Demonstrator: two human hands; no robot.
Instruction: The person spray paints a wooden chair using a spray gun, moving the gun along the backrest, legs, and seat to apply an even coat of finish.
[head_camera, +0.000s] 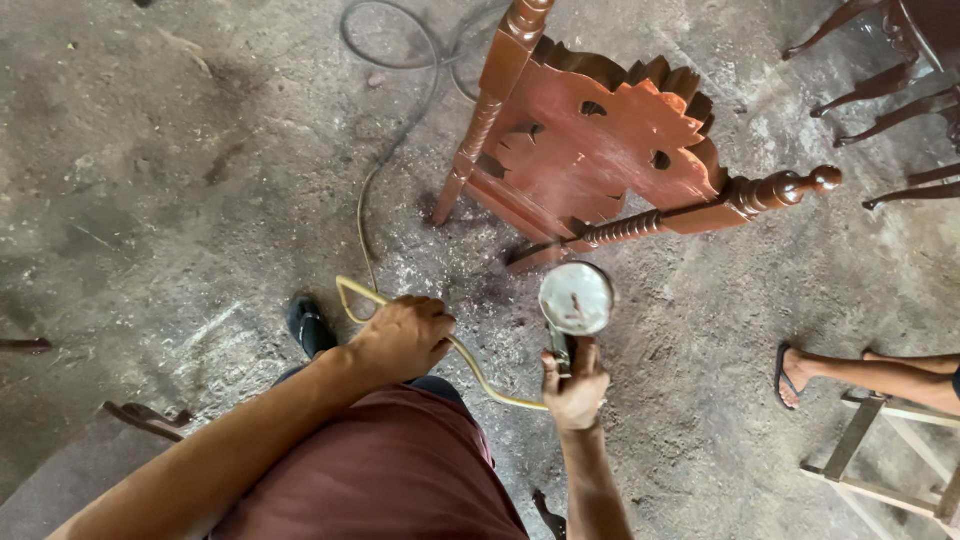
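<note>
spray gun (575, 300) with round metal cup gripped in right hand (576, 388), left hand (402, 338) clutching yellow hose (470, 368)

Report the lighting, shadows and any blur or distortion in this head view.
Head view: soft, even daylight with faint shadows under the carved red chair back; a pale glare on the spray gun cup in the right hand; the left hand gripping the yellow hose is sharp; wide-angle stretch at the edges.
</note>
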